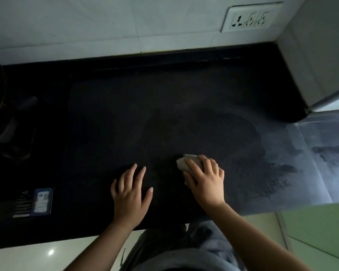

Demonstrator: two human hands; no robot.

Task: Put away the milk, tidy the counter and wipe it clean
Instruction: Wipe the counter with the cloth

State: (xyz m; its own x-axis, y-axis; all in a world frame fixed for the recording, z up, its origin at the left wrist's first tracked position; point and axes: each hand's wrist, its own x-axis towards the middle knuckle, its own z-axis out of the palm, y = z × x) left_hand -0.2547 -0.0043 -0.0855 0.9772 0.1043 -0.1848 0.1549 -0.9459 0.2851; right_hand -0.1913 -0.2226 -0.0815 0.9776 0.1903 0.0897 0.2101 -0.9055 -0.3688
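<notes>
At the far left of the counter (106, 106), a dark rounded shape stands in shadow, too dim to identify, and a small printed packet (42, 200) lies flat near the front edge. Right of the packet, the left hand (130, 194) rests palm down on the bare surface, fingers straight and spread, holding nothing; it serves as a brace. Beside it, close but not touching, the right hand (205, 182) grasps a bunched pale cloth (184, 163). Its fingers curve over the wad and press it onto the counter near the middle of the front edge. Right of the cloth, a streaky wet patch (266, 173) shows where light strikes the surface. A wall socket (250, 17) sits on the tiles above, and a white appliance (317, 59) closes the right end. No milk is in view. The step in hand appears to be wiping. To do it well, apply even downward pressure and work in overlapping passes across the dark area toward the streaked zone. Lift the packet rather than wiping round it. Keep the damp cloth away from the socket.
</notes>
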